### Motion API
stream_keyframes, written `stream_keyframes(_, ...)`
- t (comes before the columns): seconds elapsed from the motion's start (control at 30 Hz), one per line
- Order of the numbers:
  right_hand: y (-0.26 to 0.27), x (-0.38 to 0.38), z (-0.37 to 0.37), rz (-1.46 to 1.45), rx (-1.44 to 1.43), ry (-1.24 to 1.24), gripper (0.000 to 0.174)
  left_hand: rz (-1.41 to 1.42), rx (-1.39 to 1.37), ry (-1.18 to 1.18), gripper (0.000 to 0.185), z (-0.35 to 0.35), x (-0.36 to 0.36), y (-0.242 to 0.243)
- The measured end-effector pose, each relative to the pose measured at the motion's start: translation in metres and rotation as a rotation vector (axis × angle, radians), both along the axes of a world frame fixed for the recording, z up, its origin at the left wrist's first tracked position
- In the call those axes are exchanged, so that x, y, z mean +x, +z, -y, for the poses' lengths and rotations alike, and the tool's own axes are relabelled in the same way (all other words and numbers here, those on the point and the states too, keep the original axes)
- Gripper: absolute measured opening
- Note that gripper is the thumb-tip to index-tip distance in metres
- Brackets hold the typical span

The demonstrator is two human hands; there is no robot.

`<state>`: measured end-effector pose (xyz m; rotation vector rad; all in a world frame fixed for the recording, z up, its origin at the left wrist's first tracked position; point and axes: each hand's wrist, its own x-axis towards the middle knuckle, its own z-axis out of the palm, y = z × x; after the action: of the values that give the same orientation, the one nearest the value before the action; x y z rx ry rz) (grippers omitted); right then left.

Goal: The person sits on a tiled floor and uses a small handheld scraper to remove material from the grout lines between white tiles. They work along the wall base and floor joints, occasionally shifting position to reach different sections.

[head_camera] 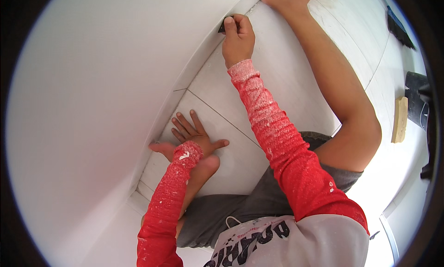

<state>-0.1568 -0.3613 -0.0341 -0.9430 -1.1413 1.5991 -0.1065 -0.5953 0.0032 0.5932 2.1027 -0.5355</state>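
Note:
My right hand (239, 36) grips a small dark flat tool (222, 27), perhaps a scraper blade, between thumb and bent fingers. The tool's edge touches the tiled skirting (180, 83) low on the white wall (104, 76); most of it is hidden in my fist. Below and to the left, my left hand (194, 130) rests palm down with fingers spread on the pale floor tiles (236, 104), holding nothing. White dust and flecks cover both red sleeves.
My bare feet and legs lie on both sides of the hands. At the right are a broom head (399, 27), a black bucket (416, 100) and a yellowish block (400, 119). White crumbs lie along the skirting near the upper foot.

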Motion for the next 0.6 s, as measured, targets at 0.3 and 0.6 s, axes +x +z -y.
stream_keyframes(0.3,0.0,0.011,0.097,0.249,0.239,0.069,0.013,-0.016,-0.053,-0.066,0.149,0.003,0.001,-0.005)
stream_keyframes(0.6,-0.009,0.007,0.064,0.274,0.088,0.056,0.018,-0.023,0.005,-0.024,0.152,0.003,-0.001,-0.005)
